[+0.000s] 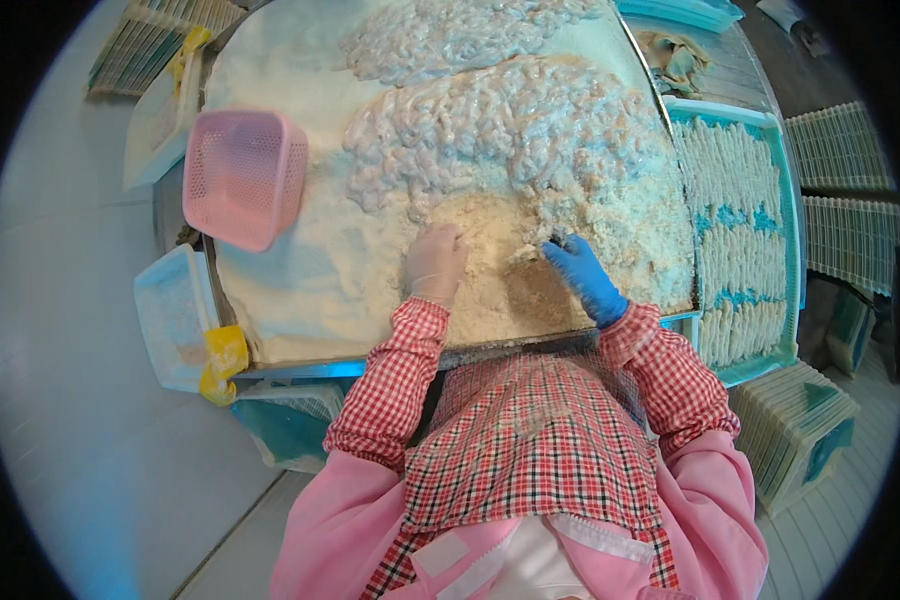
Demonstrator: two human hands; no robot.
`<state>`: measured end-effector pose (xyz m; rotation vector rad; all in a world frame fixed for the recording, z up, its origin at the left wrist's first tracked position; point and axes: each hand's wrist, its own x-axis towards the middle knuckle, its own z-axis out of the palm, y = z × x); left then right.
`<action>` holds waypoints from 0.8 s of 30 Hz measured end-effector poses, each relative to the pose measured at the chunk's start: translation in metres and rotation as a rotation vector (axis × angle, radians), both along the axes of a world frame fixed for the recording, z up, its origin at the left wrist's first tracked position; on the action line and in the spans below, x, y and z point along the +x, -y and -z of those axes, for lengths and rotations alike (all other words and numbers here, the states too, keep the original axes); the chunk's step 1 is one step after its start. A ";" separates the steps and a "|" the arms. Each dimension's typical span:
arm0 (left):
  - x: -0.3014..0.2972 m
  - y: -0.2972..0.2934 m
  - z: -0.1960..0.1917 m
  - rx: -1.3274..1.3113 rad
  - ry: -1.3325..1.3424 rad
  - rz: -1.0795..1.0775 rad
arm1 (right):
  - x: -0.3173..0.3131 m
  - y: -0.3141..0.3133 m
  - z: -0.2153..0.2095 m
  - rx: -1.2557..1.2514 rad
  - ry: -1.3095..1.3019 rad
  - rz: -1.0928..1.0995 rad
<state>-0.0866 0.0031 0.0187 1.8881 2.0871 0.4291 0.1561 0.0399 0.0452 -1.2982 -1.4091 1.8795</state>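
My left hand [436, 265], in a thin translucent glove, rests on pale crumbs [320, 290] spread over the worktable, its fingers laid out flat. To its right, my right hand [587, 283] wears a blue glove with dark fingertips. Its fingers are bent together at the lower edge of the heap; whatever they hold is too small to make out. Just beyond both hands lies a wide heap of glistening raw meat strips [500, 125]. Crumbs cover the strips nearest my right hand. A second heap of strips [440, 40] lies farther back.
A pink perforated basket [240, 180] stands on the table's left side. Against the right edge, a teal tray [791, 230] holds rows of coated strips. A white bin [175, 315] and a yellow cloth [224, 360] sit at the left edge. Stacked slatted trays [795, 430] stand at lower right.
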 end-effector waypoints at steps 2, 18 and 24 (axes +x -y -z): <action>-0.006 0.006 0.009 -0.117 0.406 -0.206 | 0.000 0.003 -0.007 -0.488 -0.481 0.222; 0.090 0.028 -0.068 0.180 0.325 -0.050 | -0.029 0.026 0.020 -0.623 -0.863 0.411; 0.146 0.028 -0.057 0.274 0.499 0.214 | -0.087 0.069 -0.014 0.314 -1.259 0.958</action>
